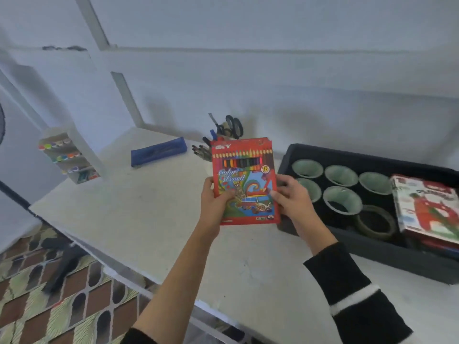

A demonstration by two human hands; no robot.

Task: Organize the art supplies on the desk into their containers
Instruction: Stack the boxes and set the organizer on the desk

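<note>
your dark bin sits on the right of the desk. it holds pale-green-lined rolls lying flat in rows, a brownish roll near its front wall, and a stack of printed booklets at its right end, their writing too blurred to read. behind your hands a pen cup holds scissors and pens. a marker rack stands far left, with a blue pencil case lying between the two.

the red pencil box is lifted above the desk, just left of the bin. your left hand grips its left edge and your right hand its right edge. it reads "color pencil" and "18".
</note>
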